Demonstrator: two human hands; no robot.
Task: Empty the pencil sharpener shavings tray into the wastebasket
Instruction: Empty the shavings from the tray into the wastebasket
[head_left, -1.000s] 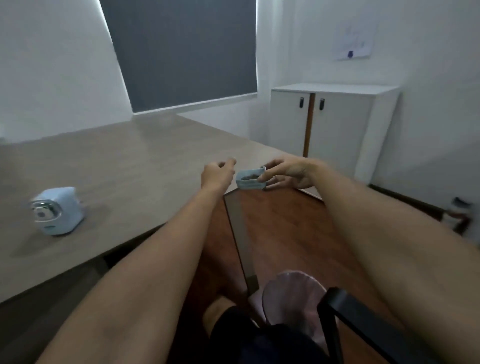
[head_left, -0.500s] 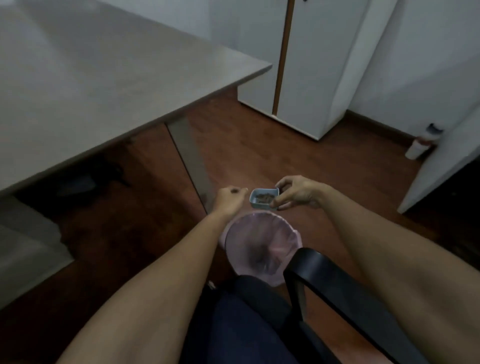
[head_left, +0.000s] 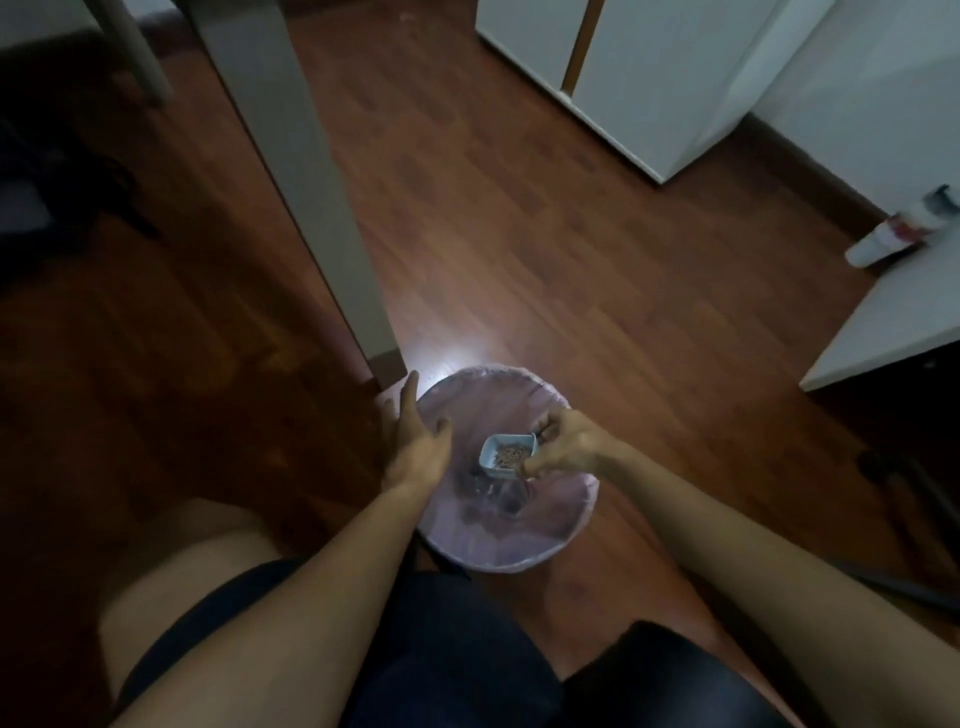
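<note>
A small pale-blue shavings tray (head_left: 506, 456) with brown shavings in it is held upright over the round wastebasket (head_left: 550, 540), which has a pinkish liner and stands on the wooden floor. My right hand (head_left: 563, 447) grips the tray by its right side. My left hand (head_left: 415, 439) hovers over the wastebasket's left rim, fingers spread, holding nothing. The sharpener body is out of view.
A grey table leg (head_left: 306, 171) rises just left of and behind the wastebasket. A white cabinet (head_left: 665, 78) stands at the back right, a white surface edge (head_left: 883, 322) at the right. A bottle (head_left: 898, 234) lies on the floor. My legs and a black chair (head_left: 670, 680) fill the bottom.
My view has tilted down from the table to the floor. Both hands lowered, bringing the tray from beside the table edge to above the wastebasket. My left hand opened.
</note>
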